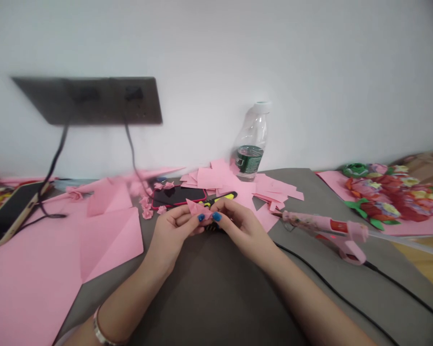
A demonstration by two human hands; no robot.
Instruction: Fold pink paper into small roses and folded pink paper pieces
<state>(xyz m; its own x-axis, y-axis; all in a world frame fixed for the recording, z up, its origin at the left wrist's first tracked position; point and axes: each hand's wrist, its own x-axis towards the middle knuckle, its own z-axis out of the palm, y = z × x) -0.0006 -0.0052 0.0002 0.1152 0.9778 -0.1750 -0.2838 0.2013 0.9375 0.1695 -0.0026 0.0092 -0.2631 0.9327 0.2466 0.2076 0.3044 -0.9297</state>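
Between my two hands is a small folded piece of pink paper (197,209), with a pointed corner sticking up at its left. My left hand (175,230) pinches it from the left, thumb on its near face. From the other side my right hand (238,223) grips its right edge between thumb and fingers. Just behind the hands lies a yellow and black tool (229,196), partly covered by them, so its kind is unclear. A phone with a red rim (176,196) rests behind my left hand. Small folded pink paper pieces (146,207) lie beside the phone.
Pink paper slips (274,190) are spread around a plastic bottle (251,144) by the wall. A pink glue gun (328,230) with a trailing cord lies right, near colorful paper flowers (386,192). Large pink sheets (39,269) and another phone (12,211) are left, below a socket panel (104,101).
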